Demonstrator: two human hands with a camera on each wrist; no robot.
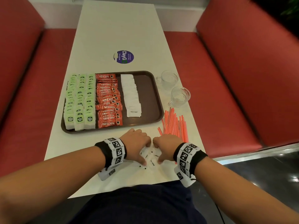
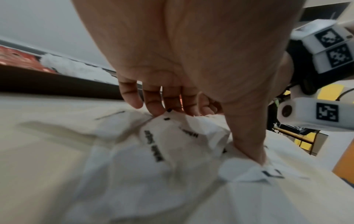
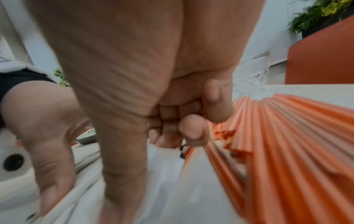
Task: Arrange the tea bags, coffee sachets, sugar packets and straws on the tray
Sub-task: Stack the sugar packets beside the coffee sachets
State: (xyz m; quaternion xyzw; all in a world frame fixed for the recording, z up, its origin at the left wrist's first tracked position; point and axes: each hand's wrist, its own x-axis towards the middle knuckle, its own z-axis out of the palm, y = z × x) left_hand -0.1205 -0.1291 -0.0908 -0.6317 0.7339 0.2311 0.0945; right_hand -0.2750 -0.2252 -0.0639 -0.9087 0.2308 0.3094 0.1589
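Two hands, left hand [image 1: 136, 143] and right hand [image 1: 166, 147], clutch loose sugar packets [image 1: 149, 156] between them.

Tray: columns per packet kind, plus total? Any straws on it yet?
Green-tagged tea bags: 3 columns
Red Nescafe coffee sachets: 1 column
White paper sugar packets: 1 column
Orange striped straws: 0, all lie beside the brown plastic tray
Total: 5 columns

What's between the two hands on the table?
A loose heap of white sugar packets lies between the left hand and the right hand, both touching it; head view shows this.
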